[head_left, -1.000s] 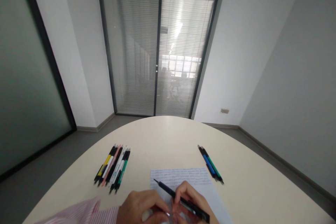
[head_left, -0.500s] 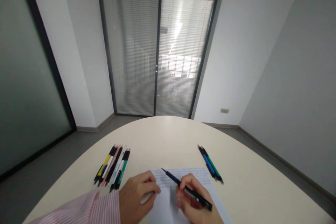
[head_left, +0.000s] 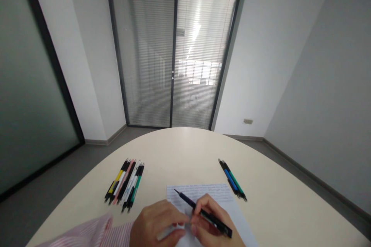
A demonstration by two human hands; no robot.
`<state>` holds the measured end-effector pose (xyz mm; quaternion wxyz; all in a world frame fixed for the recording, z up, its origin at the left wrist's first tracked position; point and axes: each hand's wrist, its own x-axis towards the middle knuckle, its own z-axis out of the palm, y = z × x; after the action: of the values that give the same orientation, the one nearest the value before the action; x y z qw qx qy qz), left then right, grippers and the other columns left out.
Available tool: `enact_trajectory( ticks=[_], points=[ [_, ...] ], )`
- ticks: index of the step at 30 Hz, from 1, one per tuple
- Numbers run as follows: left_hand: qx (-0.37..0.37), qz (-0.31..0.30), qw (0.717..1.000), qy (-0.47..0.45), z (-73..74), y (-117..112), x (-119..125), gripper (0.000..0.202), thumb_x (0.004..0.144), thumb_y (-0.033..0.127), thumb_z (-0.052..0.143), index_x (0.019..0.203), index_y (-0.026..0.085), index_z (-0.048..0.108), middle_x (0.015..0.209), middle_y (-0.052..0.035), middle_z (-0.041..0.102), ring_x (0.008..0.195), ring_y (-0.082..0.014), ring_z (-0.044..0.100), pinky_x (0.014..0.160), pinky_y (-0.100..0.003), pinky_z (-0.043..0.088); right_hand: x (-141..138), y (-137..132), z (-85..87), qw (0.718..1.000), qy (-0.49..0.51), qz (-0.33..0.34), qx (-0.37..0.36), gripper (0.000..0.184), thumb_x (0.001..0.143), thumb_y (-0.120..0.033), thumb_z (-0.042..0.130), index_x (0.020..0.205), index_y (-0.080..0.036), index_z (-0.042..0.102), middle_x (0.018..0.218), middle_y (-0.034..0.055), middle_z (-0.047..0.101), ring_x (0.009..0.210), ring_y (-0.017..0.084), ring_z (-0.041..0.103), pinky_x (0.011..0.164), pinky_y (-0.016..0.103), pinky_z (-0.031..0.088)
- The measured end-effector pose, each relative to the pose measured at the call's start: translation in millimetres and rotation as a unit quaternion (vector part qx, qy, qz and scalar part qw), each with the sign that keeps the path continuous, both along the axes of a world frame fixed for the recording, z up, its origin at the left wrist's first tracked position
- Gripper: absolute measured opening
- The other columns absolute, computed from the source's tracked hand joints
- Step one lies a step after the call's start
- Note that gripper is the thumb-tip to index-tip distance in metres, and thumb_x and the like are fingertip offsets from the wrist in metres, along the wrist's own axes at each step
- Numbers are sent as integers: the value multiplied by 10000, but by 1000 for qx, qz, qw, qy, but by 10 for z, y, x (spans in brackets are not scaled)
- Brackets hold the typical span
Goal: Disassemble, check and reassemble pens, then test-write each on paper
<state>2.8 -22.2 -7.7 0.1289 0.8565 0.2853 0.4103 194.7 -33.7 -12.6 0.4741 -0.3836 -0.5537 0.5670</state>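
Observation:
My right hand [head_left: 207, 222] is shut on a dark blue and black pen [head_left: 216, 222], which it holds above a handwritten sheet of paper [head_left: 199, 195], with the tip pointing up and to the left. My left hand [head_left: 156, 224] lies close beside the right, at the paper's near left corner, and holds a small white object [head_left: 169, 232]. The object is partly hidden by my fingers, so its kind cannot be told. A pink striped sleeve [head_left: 98, 235] covers my left wrist.
On the cream oval table [head_left: 185, 150], several pens lie side by side [head_left: 124, 183] left of the paper. Two more pens [head_left: 232, 180] lie to its right. Beyond the table's far edge are a grey floor, a blinded glass door and a frosted glass wall.
My left hand has moved slightly down and closer to my right hand, carrying the white object. The pen has swung, bringing its tip a little left and down.

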Motion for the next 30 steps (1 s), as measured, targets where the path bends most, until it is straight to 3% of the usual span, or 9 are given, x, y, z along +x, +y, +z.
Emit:
enact_trajectory(
  ticks=[2, 5, 8, 12, 16, 19, 24, 27, 30],
  points=[
    [11, -12, 1000, -7, -1, -13, 16, 92, 862, 206, 590, 818, 212, 671, 703, -14, 711, 650, -157, 660, 609, -217, 476, 10, -6, 22, 999, -40, 21, 13, 235, 668, -271, 739, 752, -200, 531, 730, -5, 600, 702, 144, 545, 663, 241, 425],
    [55, -22, 997, -47, 6, 0, 15, 250, 925, 286, 496, 764, 191, 663, 648, -20, 687, 600, -145, 641, 555, -219, 461, 21, -14, 43, 998, -59, 27, 24, 239, 681, -296, 732, 750, -200, 524, 733, -6, 592, 709, 143, 536, 644, 234, 409],
    [93, -11, 994, -49, 46, 31, -10, 247, 929, 248, 492, 759, 172, 655, 625, -17, 668, 579, -135, 619, 541, -219, 448, 26, -12, 42, 998, -49, 1, 31, 273, 708, -385, 714, 765, -203, 518, 702, -15, 581, 662, 135, 520, 606, 234, 387],
    [203, 26, 979, -12, 77, 72, -34, 238, 916, 190, 498, 732, 163, 646, 578, -12, 624, 518, -135, 546, 496, -247, 396, 29, 9, 48, 998, -44, -21, 29, 302, 785, -474, 627, 765, -195, 514, 624, -6, 596, 616, 139, 524, 628, 267, 394],
    [280, 86, 953, 83, 33, 95, -21, 322, 931, 141, 444, 664, 172, 622, 515, 10, 559, 482, -141, 480, 492, -273, 357, 19, 13, 71, 999, -27, -16, 18, 320, 800, -489, 609, 751, -186, 516, 624, 7, 606, 607, 144, 539, 627, 283, 406],
    [288, 112, 942, 131, -32, 120, -17, 366, 948, 153, 415, 631, 173, 597, 521, 8, 551, 512, -154, 484, 524, -285, 367, 13, 8, 75, 1000, -17, -13, 17, 327, 796, -492, 616, 746, -182, 523, 619, 7, 606, 594, 140, 540, 614, 281, 405],
    [273, 125, 944, 133, -123, 162, -21, 405, 972, 250, 396, 623, 176, 588, 535, 0, 551, 550, -169, 486, 550, -298, 365, 7, 15, 39, 1000, 1, -12, 9, 335, 811, -491, 604, 729, -174, 535, 624, 13, 615, 582, 135, 543, 608, 278, 397],
    [249, 104, 956, 118, -85, 156, -16, 404, 970, 278, 400, 634, 184, 602, 529, -2, 554, 535, -173, 474, 515, -299, 346, 1, 23, 13, 999, 52, -3, -16, 352, 820, -497, 590, 714, -165, 546, 625, 20, 615, 573, 135, 541, 588, 275, 393],
    [165, 78, 982, 45, 4, 162, -30, 363, 966, 324, 411, 709, 191, 632, 563, -1, 569, 547, -161, 499, 516, -279, 373, 2, 31, 2, 992, 117, -2, -53, 347, 830, -483, 587, 727, -152, 569, 618, 26, 621, 561, 133, 546, 572, 265, 393]
  ],
)
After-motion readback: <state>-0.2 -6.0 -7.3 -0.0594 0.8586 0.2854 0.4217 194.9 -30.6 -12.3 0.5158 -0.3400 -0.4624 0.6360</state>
